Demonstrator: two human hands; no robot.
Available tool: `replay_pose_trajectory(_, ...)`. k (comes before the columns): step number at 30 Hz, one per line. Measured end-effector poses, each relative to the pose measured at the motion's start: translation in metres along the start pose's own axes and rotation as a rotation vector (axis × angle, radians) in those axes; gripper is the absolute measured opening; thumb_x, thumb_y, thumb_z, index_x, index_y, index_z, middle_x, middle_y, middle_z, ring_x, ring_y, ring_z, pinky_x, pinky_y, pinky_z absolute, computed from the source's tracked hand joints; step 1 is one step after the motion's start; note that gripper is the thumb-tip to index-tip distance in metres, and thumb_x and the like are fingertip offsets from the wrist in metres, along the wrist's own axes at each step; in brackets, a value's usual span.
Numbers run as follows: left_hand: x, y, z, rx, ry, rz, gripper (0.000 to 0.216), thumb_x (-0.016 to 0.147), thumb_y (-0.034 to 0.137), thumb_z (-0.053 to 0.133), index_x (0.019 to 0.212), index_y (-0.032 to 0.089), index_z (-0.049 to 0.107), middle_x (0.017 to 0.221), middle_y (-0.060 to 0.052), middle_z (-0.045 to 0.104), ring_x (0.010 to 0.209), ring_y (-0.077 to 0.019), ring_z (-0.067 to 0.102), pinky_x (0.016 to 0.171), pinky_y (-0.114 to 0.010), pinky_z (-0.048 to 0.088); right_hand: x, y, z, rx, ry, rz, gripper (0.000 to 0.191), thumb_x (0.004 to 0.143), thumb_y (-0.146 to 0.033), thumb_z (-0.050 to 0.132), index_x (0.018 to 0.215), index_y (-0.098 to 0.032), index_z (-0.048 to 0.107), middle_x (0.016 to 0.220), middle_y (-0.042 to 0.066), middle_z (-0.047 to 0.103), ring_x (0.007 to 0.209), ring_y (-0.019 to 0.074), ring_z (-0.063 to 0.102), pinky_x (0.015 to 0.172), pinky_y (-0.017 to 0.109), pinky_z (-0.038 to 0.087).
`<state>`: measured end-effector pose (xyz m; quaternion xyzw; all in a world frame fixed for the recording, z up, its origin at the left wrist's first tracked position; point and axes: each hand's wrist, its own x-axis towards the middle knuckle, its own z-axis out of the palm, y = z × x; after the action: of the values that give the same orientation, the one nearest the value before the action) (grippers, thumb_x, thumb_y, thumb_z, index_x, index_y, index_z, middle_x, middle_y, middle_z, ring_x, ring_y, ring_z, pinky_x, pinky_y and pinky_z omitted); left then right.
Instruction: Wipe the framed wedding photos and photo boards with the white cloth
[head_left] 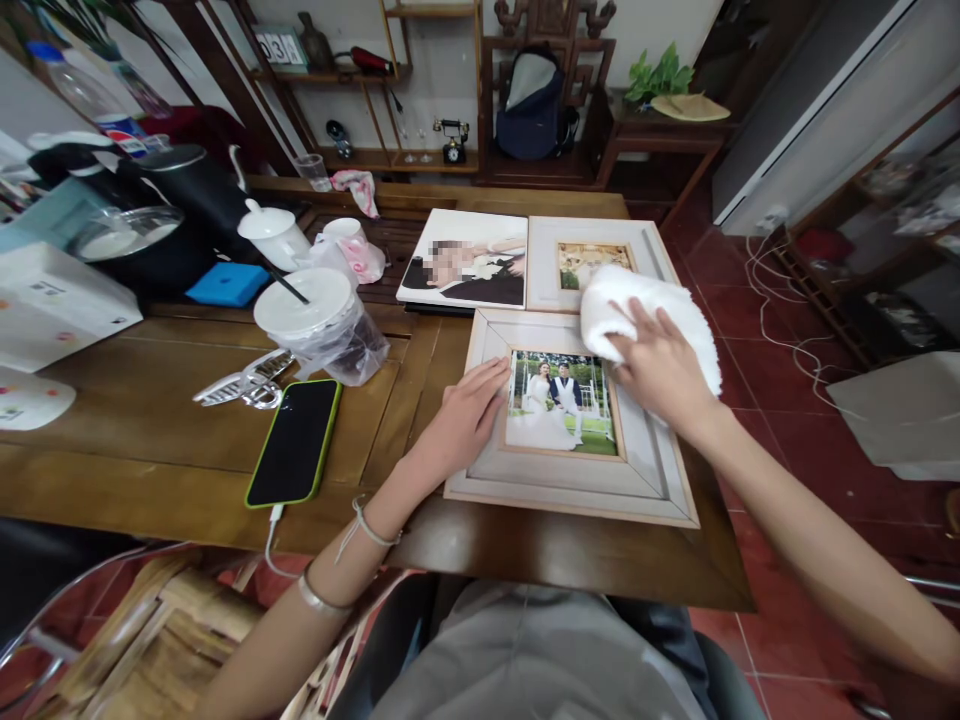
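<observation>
Brown wooden surface point(187, 455), on which the wiping of a picture frame point(555, 480) seems to be in hand.
Right hand point(664, 362) grasps a folded white towel point(652, 285) at the frame's 1 o'clock corner; left hand point(469, 415) rests flat, unclenched, at 9 o'clock. Next move probably calls for gentle, even pressure along the border. The frame lies flat at the surface's 4 o'clock corner, with wide whitish border, mitred corners and a wedding photograph point(559, 405) inside.

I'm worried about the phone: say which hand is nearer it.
Left. The left hand lies on the left side of the near frame, right of the phone; the right hand is on the cloth over that frame's far right corner, farther away.
</observation>
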<state>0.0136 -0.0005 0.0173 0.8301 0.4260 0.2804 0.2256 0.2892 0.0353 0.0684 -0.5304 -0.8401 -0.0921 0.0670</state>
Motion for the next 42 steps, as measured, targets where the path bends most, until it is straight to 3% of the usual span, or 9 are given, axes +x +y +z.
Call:
replay_pose_trajectory(3, 0.000, 0.000, 0.000, 0.008, -0.007, -0.013, 0.040, 0.099, 0.022, 0.035, 0.137, 0.019, 0.046, 0.146, -0.010, 0.046, 0.139, -0.0223, 0.037, 0.113, -0.050, 0.034, 0.021, 0.015, 0.008, -0.033, 0.033, 0.056, 0.042, 0.081, -0.011, 0.049, 0.121, -0.005, 0.060, 0.146, 0.020, 0.042, 0.139, 0.0389, 0.029, 0.110, 0.060, 0.030)
replay_pose_trajectory(7, 0.001, 0.002, 0.000, 0.013, -0.005, -0.022, 0.040, 0.099, 0.022, 0.036, 0.137, 0.019, 0.047, 0.146, -0.011, 0.047, 0.139, -0.0227, 0.038, 0.111, -0.050, 0.036, 0.023, 0.007, 0.007, -0.015, -0.017, -0.019, 0.044, 0.081, -0.012, 0.048, 0.123, -0.005, 0.060, 0.141, 0.019, 0.049, 0.140, 0.0395, 0.027, 0.110, 0.060, 0.031)
replay_pose_trajectory(13, 0.001, 0.001, 0.001, 0.017, 0.006, -0.019, 0.040, 0.098, 0.022, 0.037, 0.136, 0.019, 0.047, 0.146, -0.010, 0.047, 0.138, -0.0232, 0.039, 0.110, -0.051, 0.037, -0.033, -0.043, -0.017, 0.108, -0.166, -0.206, 0.041, 0.071, -0.004, 0.052, 0.109, -0.008, 0.068, 0.145, 0.017, 0.045, 0.139, 0.0394, 0.028, 0.113, 0.058, 0.030)
replay_pose_trajectory(16, 0.001, 0.001, 0.001, 0.017, 0.012, -0.023, 0.039, 0.098, 0.022, 0.037, 0.135, 0.019, 0.048, 0.145, -0.010, 0.048, 0.137, -0.0235, 0.040, 0.110, -0.051, 0.037, -0.073, -0.070, -0.043, 0.126, -0.237, -0.288, 0.038, 0.067, -0.007, 0.056, 0.101, -0.016, 0.070, 0.142, 0.012, 0.050, 0.133, 0.0363, 0.040, 0.110, 0.051, 0.040)
replay_pose_trajectory(19, 0.001, 0.002, 0.001, 0.018, 0.020, -0.037, 0.038, 0.098, 0.022, 0.037, 0.134, 0.019, 0.049, 0.145, -0.011, 0.048, 0.137, -0.0235, 0.040, 0.111, -0.051, 0.037, -0.101, -0.090, -0.072, 0.180, -0.189, -0.376, 0.037, 0.061, -0.012, 0.057, 0.094, -0.023, 0.070, 0.136, 0.010, 0.056, 0.120, 0.0313, 0.056, 0.093, 0.039, 0.057)
replay_pose_trajectory(24, 0.001, 0.002, 0.001, 0.009, 0.006, -0.036, 0.037, 0.098, 0.023, 0.038, 0.133, 0.019, 0.051, 0.145, -0.010, 0.048, 0.138, -0.0229, 0.040, 0.111, -0.049, 0.036, -0.102, -0.103, -0.080, 0.313, -0.142, -0.379, 0.034, 0.060, -0.017, 0.055, 0.089, -0.027, 0.071, 0.132, 0.006, 0.059, 0.122, 0.0257, 0.055, 0.091, 0.036, 0.058)
replay_pose_trajectory(30, 0.001, -0.001, 0.001, 0.002, 0.006, -0.015, 0.039, 0.099, 0.024, 0.037, 0.135, 0.020, 0.048, 0.145, -0.010, 0.048, 0.138, -0.0233, 0.039, 0.112, -0.050, 0.035, -0.062, -0.070, -0.035, 0.260, -0.216, -0.252, 0.049, 0.062, -0.001, 0.051, 0.100, -0.026, 0.070, 0.148, -0.002, 0.041, 0.139, 0.0246, 0.032, 0.115, 0.043, 0.035)
replay_pose_trajectory(35, 0.001, -0.001, 0.000, 0.016, -0.008, -0.020, 0.039, 0.098, 0.022, 0.037, 0.136, 0.018, 0.047, 0.145, -0.011, 0.047, 0.138, -0.0229, 0.039, 0.112, -0.049, 0.035, -0.024, -0.021, -0.010, 0.118, -0.077, -0.088, 0.048, 0.066, 0.000, 0.047, 0.106, -0.014, 0.069, 0.152, 0.007, 0.036, 0.143, 0.0323, 0.021, 0.116, 0.057, 0.023)
replay_pose_trajectory(42, 0.001, -0.001, 0.000, 0.015, -0.003, -0.022, 0.039, 0.098, 0.020, 0.037, 0.136, 0.018, 0.047, 0.146, -0.010, 0.047, 0.138, -0.0230, 0.039, 0.112, -0.050, 0.035, 0.015, 0.005, 0.013, 0.014, 0.044, -0.018, 0.045, 0.072, -0.005, 0.051, 0.113, -0.011, 0.066, 0.153, 0.010, 0.033, 0.143, 0.0369, 0.019, 0.115, 0.060, 0.023)
